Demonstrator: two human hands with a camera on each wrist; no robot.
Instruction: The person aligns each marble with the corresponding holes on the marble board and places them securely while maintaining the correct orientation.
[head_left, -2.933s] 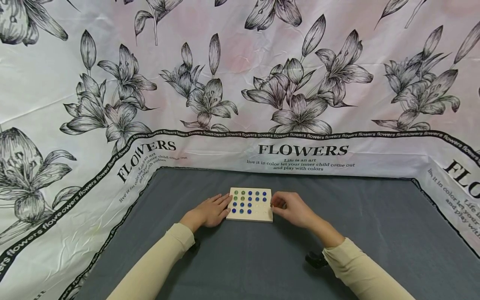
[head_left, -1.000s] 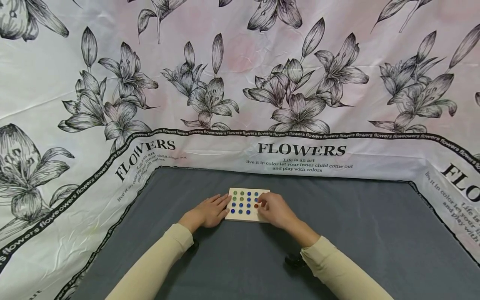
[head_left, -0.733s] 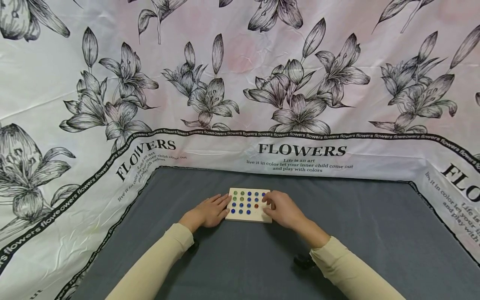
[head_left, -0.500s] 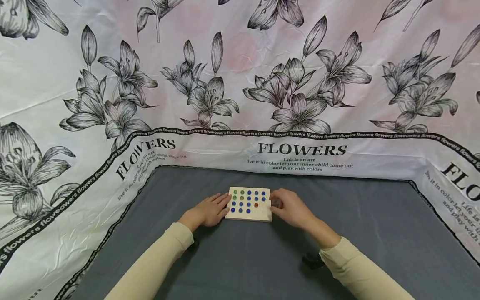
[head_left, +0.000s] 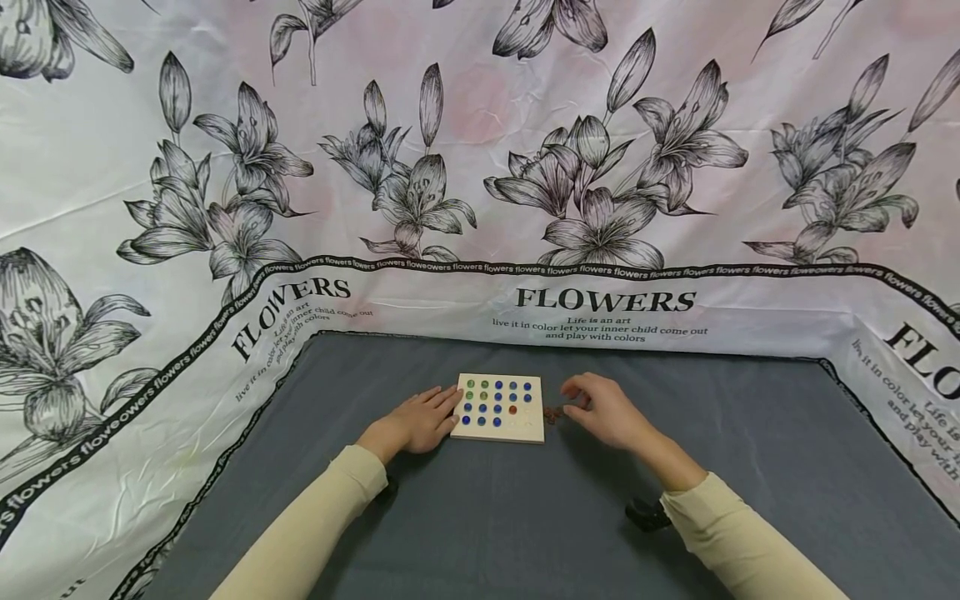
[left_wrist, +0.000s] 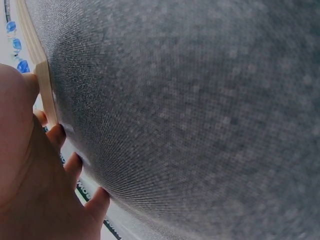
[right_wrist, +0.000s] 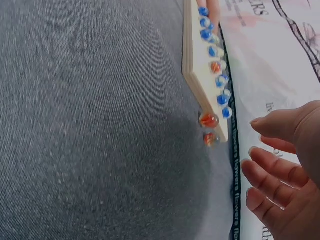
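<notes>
A pale wooden board (head_left: 517,432) bears rows of glass marbles: green at the far left, blue across most of it, and one orange-red marble (head_left: 512,410) in the third row. My left hand (head_left: 418,422) rests at the board's left edge with its fingers stretched out, thumb against the wood (left_wrist: 46,90) in the left wrist view. Just off the board's right edge lie several loose orange-red marbles (head_left: 552,414); two, a nearer marble (right_wrist: 208,119) and a farther one (right_wrist: 210,139), show in the right wrist view. To their right hovers my right hand (head_left: 609,410), fingers apart, holding nothing.
Grey cloth (head_left: 480,508) covers the table around the board. Behind and at the sides hangs a white flower-printed curtain (head_left: 420,300) with a black lettered band. Each wrist wears a dark camera, the right one (head_left: 647,514) showing below the cuff.
An orange-red marble now sits in the third row, where the right hand was over the board one second ago. That hand has since drawn right, uncovering the loose marbles. The left hand stays put.
</notes>
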